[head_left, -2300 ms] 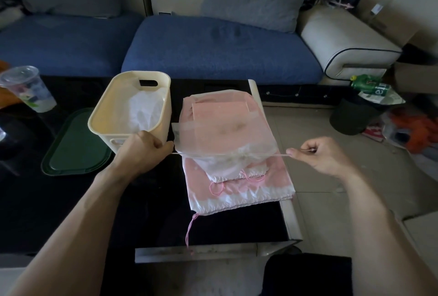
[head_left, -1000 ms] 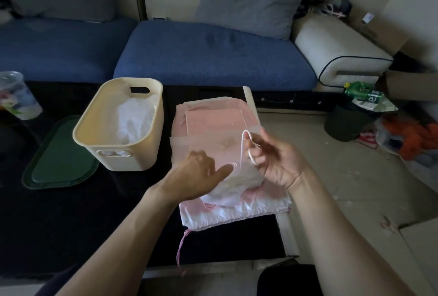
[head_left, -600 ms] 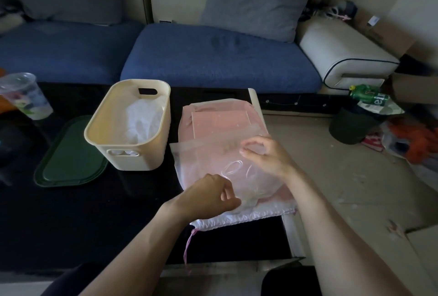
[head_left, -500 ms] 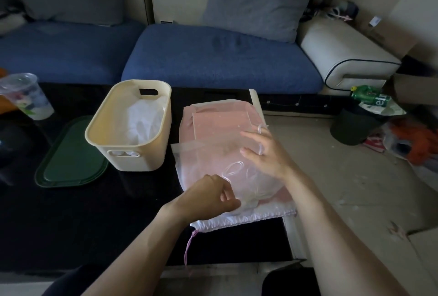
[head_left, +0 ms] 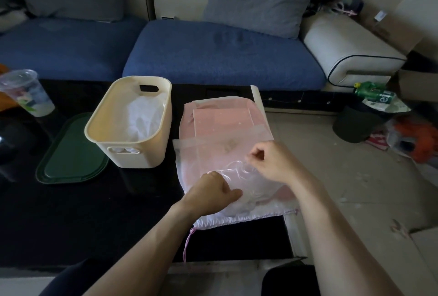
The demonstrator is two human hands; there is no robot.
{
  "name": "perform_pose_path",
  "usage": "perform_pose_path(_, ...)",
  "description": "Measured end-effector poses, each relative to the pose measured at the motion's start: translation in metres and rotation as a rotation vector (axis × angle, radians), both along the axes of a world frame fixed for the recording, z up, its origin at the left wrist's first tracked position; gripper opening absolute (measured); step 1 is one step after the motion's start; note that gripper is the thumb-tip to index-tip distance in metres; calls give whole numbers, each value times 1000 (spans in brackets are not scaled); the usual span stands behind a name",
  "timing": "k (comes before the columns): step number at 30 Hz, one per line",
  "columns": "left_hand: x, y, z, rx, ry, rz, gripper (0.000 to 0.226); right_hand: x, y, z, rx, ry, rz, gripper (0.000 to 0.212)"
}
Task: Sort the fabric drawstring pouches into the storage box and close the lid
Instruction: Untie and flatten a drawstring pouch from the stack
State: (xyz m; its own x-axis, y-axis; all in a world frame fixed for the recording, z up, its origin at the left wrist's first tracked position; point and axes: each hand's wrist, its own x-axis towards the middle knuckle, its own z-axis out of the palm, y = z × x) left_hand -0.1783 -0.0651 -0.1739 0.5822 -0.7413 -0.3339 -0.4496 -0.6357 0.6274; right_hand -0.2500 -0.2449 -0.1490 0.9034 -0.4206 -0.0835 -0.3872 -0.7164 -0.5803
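On black table (head_left: 71, 220) before blue sofa (head_left: 213, 58): both grips, left hand (head_left: 211, 195) and right hand (head_left: 272, 163), pinch sheer pouch (head_left: 206, 160).

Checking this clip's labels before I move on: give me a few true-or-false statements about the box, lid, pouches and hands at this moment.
1. The green lid sits on the box. False: it lies on the table left of the box.
2. The box holds something white. True.
3. Both hands are on the sheer pouch. True: left hand, right hand.
4. The pouches lie left of the box. False: they lie on its right.
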Motion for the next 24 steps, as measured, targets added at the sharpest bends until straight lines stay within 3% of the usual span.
perform_pose_path(4,3,0,3,-139,49,193,36,-13,13,11,110,4,70,23)
perform_pose_path(9,2,0,10,-404,156,395,27,-21,22,14,-39,181,47,29)
perform_pose_path(12,1,-1,11,-423,178,416,27,-21,27,15,-117,190,-25,39)
perform_pose_path(14,1,-2,10,-455,156,435,26,-19,27,13,-58,157,-104,43)
perform_pose_path(18,-1,-2,9,-459,173,466,27,-16,24,13,19,259,-153,26)
perform_pose_path(24,-5,-1,8,-537,211,536,19,-13,16,19,-8,359,-168,37)
